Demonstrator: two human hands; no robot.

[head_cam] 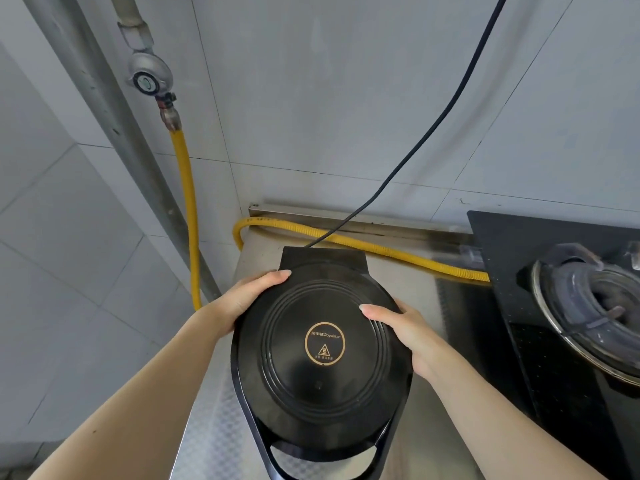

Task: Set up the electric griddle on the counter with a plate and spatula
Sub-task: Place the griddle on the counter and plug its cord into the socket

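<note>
A round black electric griddle [322, 355], lid closed with a gold ring logo on top, sits on the steel counter [214, 427] in the middle of the view. My left hand [249, 296] grips its left rim, thumb on the lid. My right hand [401, 330] grips its right rim. Its black power cord [446, 112] runs from the rear hinge up the wall. The handle loop points toward me at the bottom. No plate or spatula is in view.
A black gas hob [554, 341] with a burner [599, 306] lies right of the griddle. A yellow gas hose [187, 188] drops from a valve [147, 79] and runs along the counter's back edge. Grey tiled walls stand behind and left.
</note>
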